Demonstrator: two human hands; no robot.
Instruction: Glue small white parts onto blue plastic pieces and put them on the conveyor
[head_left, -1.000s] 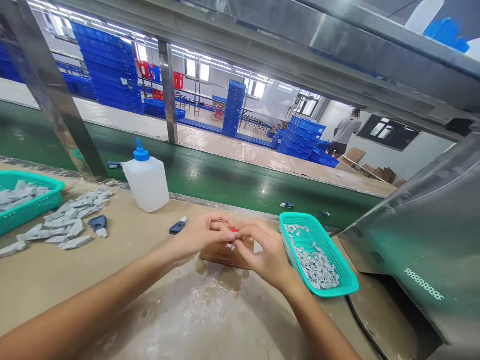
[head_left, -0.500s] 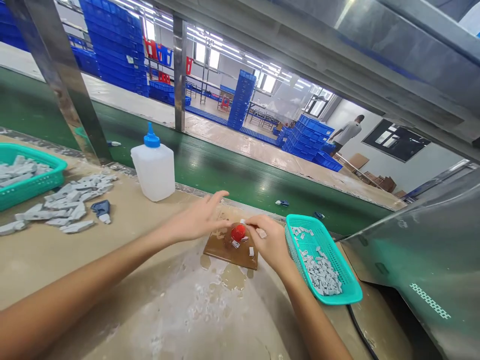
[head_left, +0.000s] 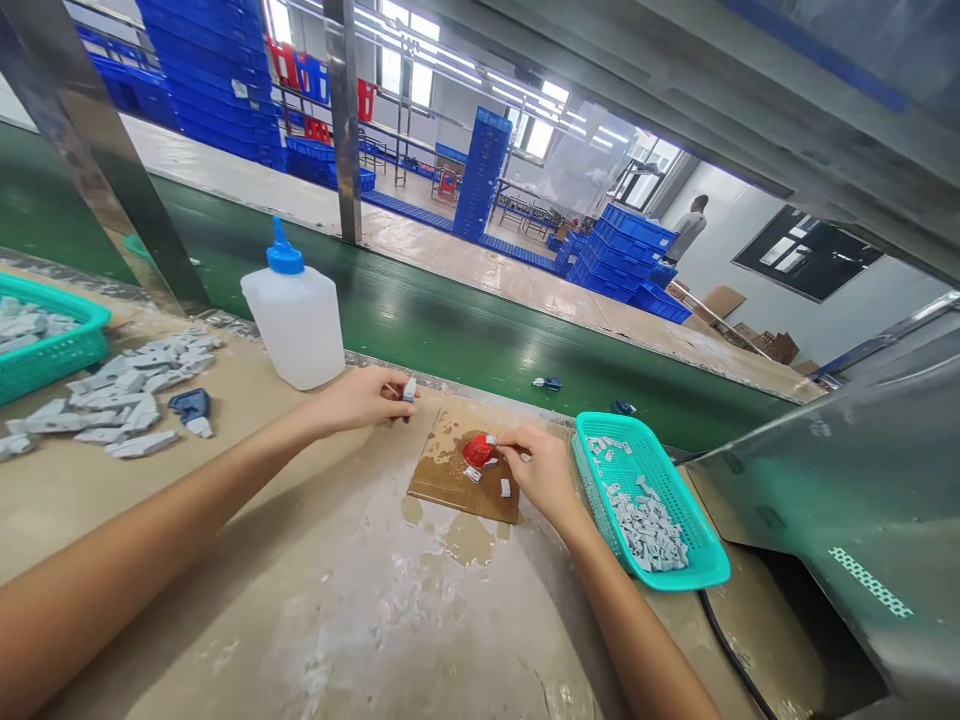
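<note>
My left hand (head_left: 364, 400) is closed around a small piece with a whitish tip (head_left: 409, 389), held above the table left of a brown board (head_left: 431, 478); its lower part looks dark and is mostly hidden by the fingers. On the wet board rests a small red cup-shaped thing (head_left: 475, 451). My right hand (head_left: 541, 470) pinches a small pale grey piece (head_left: 491, 440) at the cup's upper right side. Small grey pieces (head_left: 505, 488) lie around the cup on the board.
A green basket (head_left: 709, 570) of small grey parts stands at right. On the left are a white bottle (head_left: 296, 325) with a blue nozzle, loose grey parts (head_left: 135, 385), a dark blue piece (head_left: 193, 410) and another green basket (head_left: 71, 352). A green conveyor belt (head_left: 450, 320) runs behind.
My left hand has moved left, away from the red cup, and its spread fingers have closed on a small whitish-tipped piece. My right hand stays beside the cup with its pinch.
</note>
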